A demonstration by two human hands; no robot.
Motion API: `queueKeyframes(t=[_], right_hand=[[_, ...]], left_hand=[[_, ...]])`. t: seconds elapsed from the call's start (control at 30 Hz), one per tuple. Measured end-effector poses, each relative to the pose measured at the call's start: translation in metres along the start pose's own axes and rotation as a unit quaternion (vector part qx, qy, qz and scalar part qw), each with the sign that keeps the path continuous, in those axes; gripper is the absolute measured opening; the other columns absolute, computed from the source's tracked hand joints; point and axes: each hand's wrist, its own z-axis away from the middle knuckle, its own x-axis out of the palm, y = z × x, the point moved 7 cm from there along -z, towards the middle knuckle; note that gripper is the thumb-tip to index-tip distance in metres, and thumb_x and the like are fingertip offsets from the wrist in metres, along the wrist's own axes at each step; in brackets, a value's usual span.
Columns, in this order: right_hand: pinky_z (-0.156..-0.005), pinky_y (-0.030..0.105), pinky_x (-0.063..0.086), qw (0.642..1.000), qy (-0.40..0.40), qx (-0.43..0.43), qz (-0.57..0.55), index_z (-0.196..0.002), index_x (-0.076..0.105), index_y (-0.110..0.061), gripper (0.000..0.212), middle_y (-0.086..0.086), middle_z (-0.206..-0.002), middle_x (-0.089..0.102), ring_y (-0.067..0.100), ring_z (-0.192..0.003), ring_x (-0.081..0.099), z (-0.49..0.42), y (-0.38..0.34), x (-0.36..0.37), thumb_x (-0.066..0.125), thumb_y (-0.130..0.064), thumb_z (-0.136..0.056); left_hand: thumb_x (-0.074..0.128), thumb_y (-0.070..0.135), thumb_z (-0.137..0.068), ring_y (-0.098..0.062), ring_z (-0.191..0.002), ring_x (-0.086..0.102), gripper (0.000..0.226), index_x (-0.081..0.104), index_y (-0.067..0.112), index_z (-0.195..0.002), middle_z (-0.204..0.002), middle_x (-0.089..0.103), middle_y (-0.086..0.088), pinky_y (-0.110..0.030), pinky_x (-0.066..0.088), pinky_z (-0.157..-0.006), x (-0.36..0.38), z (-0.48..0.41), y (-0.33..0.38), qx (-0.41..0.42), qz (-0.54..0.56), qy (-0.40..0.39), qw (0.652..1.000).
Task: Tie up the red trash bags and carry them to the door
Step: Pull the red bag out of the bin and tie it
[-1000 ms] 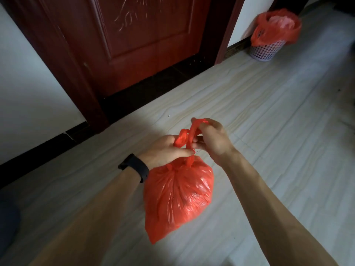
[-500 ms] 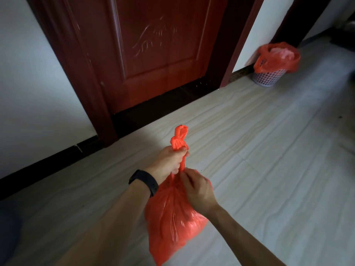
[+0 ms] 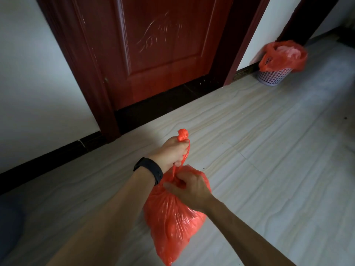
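A full red trash bag (image 3: 172, 223) hangs in the air in front of me, above the pale floor. My left hand (image 3: 170, 152), with a black band on its wrist, grips the bag's twisted handles, whose red end sticks out above the fist. Just below it, my right hand (image 3: 189, 188) pinches the gathered neck of the bag. A second red bag (image 3: 282, 56) lines a white basket at the far right, open at the top. The dark red door (image 3: 153, 50) stands closed straight ahead.
The white lattice basket (image 3: 272, 77) stands on the floor against the wall, right of the door frame (image 3: 236, 54). A black threshold (image 3: 165, 102) and black skirting run along the wall. A dark rounded object (image 3: 9, 225) sits at the lower left edge.
My right hand let go of the handles at the top and moved down to the bag's neck. My left hand kept its grip on the handles and pulled them up. The view shifted closer to the door.
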Motion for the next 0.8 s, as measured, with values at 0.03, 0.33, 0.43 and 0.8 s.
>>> queueKeyframes(t=[0.03, 0.33, 0.43, 0.8], right_hand=[[-0.070, 0.035, 0.045, 0.999, 0.024, 0.014, 0.025, -0.060, 0.049, -0.023, 0.051, -0.009, -0.062, 0.051, 0.012, -0.064, 0.052, 0.000, 0.003, 0.002, 0.049, -0.067, -0.087], [-0.063, 0.028, 0.041, 0.904, 0.049, 0.310, -0.292, -0.050, 0.055, -0.019, 0.061, 0.003, -0.061, 0.062, 0.013, -0.057, 0.054, 0.014, 0.056, -0.014, 0.048, -0.058, -0.097], [-0.064, 0.031, 0.040, 0.846, 0.040, 0.353, -0.398, -0.051, 0.055, -0.018, 0.052, 0.005, -0.060, 0.057, 0.019, -0.061, 0.049, 0.015, 0.060, -0.009, 0.055, -0.047, -0.094], [-0.083, 0.036, 0.044, 0.660, 0.040, 0.342, -0.668, -0.112, 0.065, -0.003, 0.044, 0.005, -0.062, 0.040, 0.020, -0.066, 0.046, 0.014, 0.064, 0.007, 0.053, -0.041, -0.094]], left_hand=[[0.046, 0.026, -0.102, -0.008, -0.037, 0.027, 0.029, 0.046, 0.019, -0.074, -0.050, 0.035, 0.006, -0.024, 0.021, -0.043, 0.007, 0.003, 0.003, 0.008, -0.020, -0.010, 1.000], [0.068, 0.031, -0.080, -0.011, -0.092, 0.064, 0.044, 0.041, 0.027, -0.115, -0.102, 0.057, 0.008, -0.022, 0.049, -0.076, -0.028, 0.032, -0.033, 0.234, -0.106, 0.108, 0.960], [0.070, 0.027, -0.077, -0.004, -0.101, 0.058, 0.032, 0.056, 0.027, -0.106, -0.104, 0.058, 0.021, -0.007, 0.035, -0.085, -0.007, 0.046, -0.060, 0.284, -0.289, 0.065, 0.912], [0.059, 0.037, -0.093, -0.018, -0.098, 0.063, 0.023, 0.074, 0.021, -0.099, -0.098, 0.069, 0.005, -0.037, 0.051, -0.086, 0.009, 0.038, -0.060, 0.396, -0.397, 0.111, 0.820]])
